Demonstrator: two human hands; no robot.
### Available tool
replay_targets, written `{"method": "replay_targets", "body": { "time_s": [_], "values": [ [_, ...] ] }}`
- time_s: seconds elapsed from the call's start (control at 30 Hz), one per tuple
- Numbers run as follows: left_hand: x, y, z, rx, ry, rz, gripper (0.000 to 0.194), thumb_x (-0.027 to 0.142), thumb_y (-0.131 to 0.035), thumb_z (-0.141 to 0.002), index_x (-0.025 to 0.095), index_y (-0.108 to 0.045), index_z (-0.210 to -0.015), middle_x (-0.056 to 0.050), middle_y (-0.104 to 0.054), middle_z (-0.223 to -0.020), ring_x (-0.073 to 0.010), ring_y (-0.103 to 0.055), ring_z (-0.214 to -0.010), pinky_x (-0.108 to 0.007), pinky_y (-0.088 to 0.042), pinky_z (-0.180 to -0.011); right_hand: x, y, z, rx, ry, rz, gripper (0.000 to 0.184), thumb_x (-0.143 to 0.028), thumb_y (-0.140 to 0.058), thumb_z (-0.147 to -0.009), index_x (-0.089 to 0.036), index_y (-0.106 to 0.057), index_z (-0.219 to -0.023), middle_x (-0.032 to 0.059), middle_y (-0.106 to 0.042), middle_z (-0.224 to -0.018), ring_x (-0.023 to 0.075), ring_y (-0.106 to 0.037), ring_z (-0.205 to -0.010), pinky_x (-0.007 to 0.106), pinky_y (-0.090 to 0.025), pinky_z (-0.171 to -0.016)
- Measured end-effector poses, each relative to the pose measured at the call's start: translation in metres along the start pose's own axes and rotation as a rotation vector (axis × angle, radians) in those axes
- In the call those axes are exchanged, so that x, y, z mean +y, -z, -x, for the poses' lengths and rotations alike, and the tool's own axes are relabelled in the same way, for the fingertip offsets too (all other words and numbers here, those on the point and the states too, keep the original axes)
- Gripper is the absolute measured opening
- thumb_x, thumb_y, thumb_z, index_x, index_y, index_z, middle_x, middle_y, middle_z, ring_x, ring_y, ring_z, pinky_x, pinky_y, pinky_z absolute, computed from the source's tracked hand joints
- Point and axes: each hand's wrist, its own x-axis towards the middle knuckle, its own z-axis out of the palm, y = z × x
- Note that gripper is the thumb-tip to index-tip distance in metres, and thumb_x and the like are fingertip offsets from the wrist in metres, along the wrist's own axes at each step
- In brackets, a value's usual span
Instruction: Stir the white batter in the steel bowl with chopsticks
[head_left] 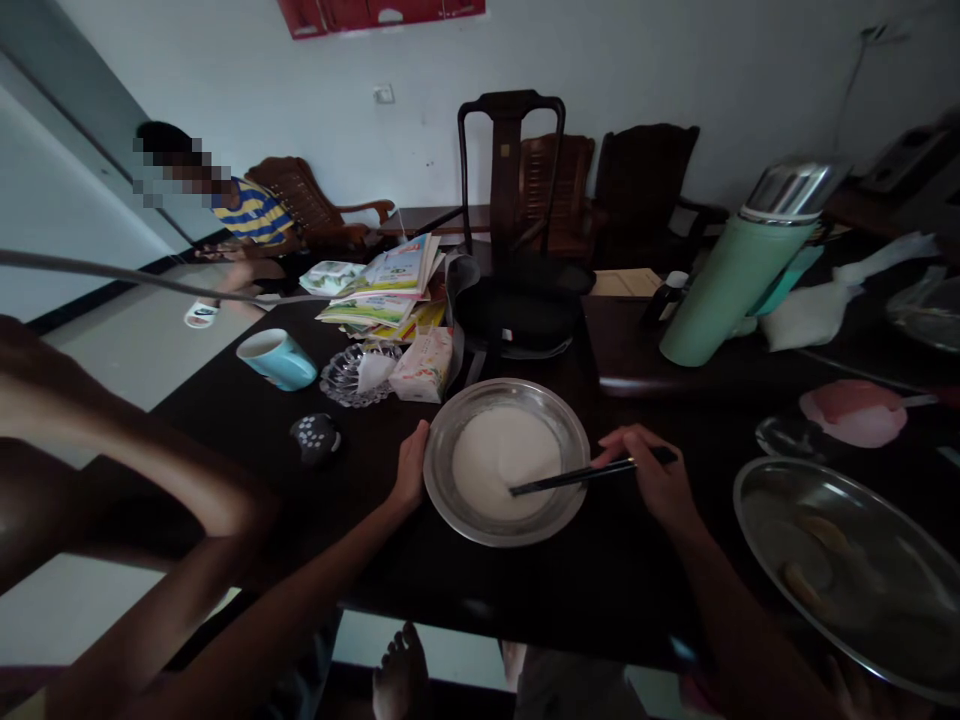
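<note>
A steel bowl (pixel 442 500) stands on the dark table in front of me, with a pale, creamy liquid (pixel 499 450) in it. My left hand (pixel 412 465) grips the bowl's left rim; its fingers are partly hidden there. In my right hand (pixel 651 470), a pair of black chopsticks (pixel 574 477) is pinched, slanting down to the left. Their tips dip into the liquid near the middle of the bowl.
An oval steel tray (pixel 765 560) with a few brown pieces lies right. A green thermos (pixel 724 270) stands behind it. Left are a blue mug (pixel 277 360), glass dish (pixel 343 378) and tissue pack (pixel 424 365). Another person's bent arm (pixel 165 470) leans at the left edge.
</note>
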Motion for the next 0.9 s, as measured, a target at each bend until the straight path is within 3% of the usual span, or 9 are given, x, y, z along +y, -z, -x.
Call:
{"method": "replay_targets", "body": {
  "time_s": [0.13,0.3,0.37,0.47,0.53,0.63,0.7,0.8,0.9],
  "values": [
    [0.0001,0.0004,-0.0001,-0.008,-0.009,-0.013,0.059,0.075,-0.059,-0.064,0.019,-0.046,-0.051,0.003,-0.045,-0.050,-0.0108,-0.038,-0.053,-0.025,-0.036,-0.049,-0.0029,-0.0022,-0.0012,-0.158,0.086,0.088,0.028,-0.042,-0.055,-0.092,-0.024,-0.075,-0.087,0.0045,-0.075,-0.088,0.0210,-0.067,-0.087,0.034,-0.049,-0.084],
    [-0.0019,0.0017,-0.0010,-0.016,-0.032,-0.020,0.061,0.078,-0.059,-0.060,0.019,-0.046,-0.050,0.002,-0.045,-0.050,-0.0110,-0.037,-0.053,-0.025,-0.036,-0.049,-0.0019,0.0017,-0.0005,0.143,-0.025,0.028,0.034,-0.045,-0.050,-0.095,-0.024,-0.071,-0.079,0.0016,-0.071,-0.068,0.0180,-0.065,-0.069,0.031,-0.049,-0.072],
    [-0.0034,0.0024,-0.0018,-0.014,-0.034,-0.026,0.061,0.077,-0.059,-0.060,0.019,-0.046,-0.051,0.002,-0.046,-0.051,-0.0112,-0.037,-0.054,-0.025,-0.036,-0.049,-0.0025,0.0003,0.0001,0.046,-0.049,-0.010,0.034,-0.045,-0.049,-0.095,-0.023,-0.071,-0.080,0.0014,-0.071,-0.067,0.0176,-0.065,-0.066,0.030,-0.049,-0.069],
    [-0.0056,0.0030,-0.0030,0.005,-0.037,-0.026,0.060,0.077,-0.061,-0.060,0.019,-0.047,-0.053,0.003,-0.047,-0.052,-0.0114,-0.039,-0.055,-0.025,-0.037,-0.050,-0.0051,-0.0028,-0.0002,-0.151,0.040,0.053,0.031,-0.044,-0.054,-0.093,-0.023,-0.075,-0.083,0.0042,-0.074,-0.082,0.0197,-0.067,-0.081,0.032,-0.050,-0.079],
    [-0.0065,0.0029,-0.0034,0.012,-0.030,-0.020,0.061,0.078,-0.061,-0.060,0.019,-0.046,-0.053,0.003,-0.047,-0.051,-0.0112,-0.039,-0.054,-0.025,-0.037,-0.049,-0.0058,-0.0025,-0.0008,-0.108,0.078,0.103,0.030,-0.043,-0.055,-0.092,-0.024,-0.075,-0.083,0.0046,-0.074,-0.087,0.0203,-0.067,-0.087,0.033,-0.048,-0.085],
    [-0.0069,0.0026,-0.0033,-0.003,-0.018,-0.019,0.061,0.078,-0.060,-0.060,0.019,-0.046,-0.052,0.003,-0.046,-0.051,-0.0110,-0.038,-0.053,-0.025,-0.036,-0.048,-0.0048,0.0002,-0.0014,0.075,0.015,0.076,0.032,-0.043,-0.051,-0.095,-0.024,-0.073,-0.081,0.0028,-0.073,-0.075,0.0189,-0.067,-0.077,0.032,-0.050,-0.077],
    [-0.0068,0.0027,-0.0031,-0.013,-0.011,-0.016,0.061,0.078,-0.060,-0.060,0.018,-0.049,-0.054,0.002,-0.048,-0.052,-0.0113,-0.040,-0.053,-0.025,-0.037,-0.049,-0.0044,0.0005,-0.0015,0.041,-0.014,0.045,0.034,-0.044,-0.049,-0.095,-0.023,-0.073,-0.081,0.0023,-0.072,-0.071,0.0185,-0.066,-0.071,0.031,-0.050,-0.073],
    [-0.0065,0.0028,-0.0028,-0.002,-0.006,-0.015,0.062,0.079,-0.061,-0.058,0.018,-0.050,-0.054,0.002,-0.048,-0.053,-0.0116,-0.040,-0.055,-0.025,-0.037,-0.050,-0.0051,-0.0011,-0.0018,-0.150,0.052,0.081,0.032,-0.043,-0.053,-0.094,-0.024,-0.075,-0.084,0.0039,-0.074,-0.082,0.0198,-0.067,-0.082,0.033,-0.050,-0.080],
    [-0.0059,0.0024,-0.0026,0.007,-0.007,-0.029,0.063,0.080,-0.060,-0.057,0.018,-0.048,-0.054,0.002,-0.048,-0.053,-0.0117,-0.040,-0.055,-0.025,-0.037,-0.049,-0.0045,-0.0006,-0.0018,-0.084,0.079,0.125,0.030,-0.042,-0.054,-0.094,-0.024,-0.076,-0.083,0.0040,-0.074,-0.086,0.0197,-0.066,-0.086,0.033,-0.048,-0.084]
  ]
}}
